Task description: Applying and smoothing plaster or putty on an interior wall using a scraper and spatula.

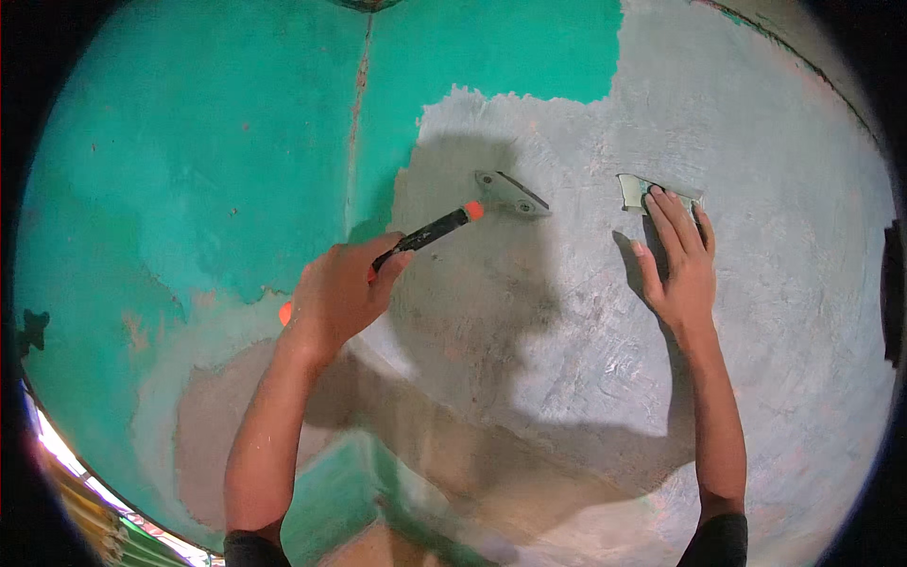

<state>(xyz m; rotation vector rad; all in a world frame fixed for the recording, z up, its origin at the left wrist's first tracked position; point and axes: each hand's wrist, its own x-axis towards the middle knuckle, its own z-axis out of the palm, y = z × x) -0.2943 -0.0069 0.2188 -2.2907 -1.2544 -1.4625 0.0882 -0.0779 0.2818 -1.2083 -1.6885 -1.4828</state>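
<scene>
My left hand is closed round the black handle of a scraper with orange ends. Its flat metal head, fixed with two screws, points up and right close to the grey-coated part of the wall. Whether the blade touches the wall I cannot tell. Farther right, my right hand presses a small pale rectangular piece against the wall with its fingers laid over it. The thumb stands apart from the piece. The fingers hide much of it, and its kind is unclear.
Green paint covers the wall's left and top, ending at a ragged edge against the grey coat. A cracked vertical line runs down the green part. A brownish bare patch lies lower left. Striped fabric hangs at the bottom left.
</scene>
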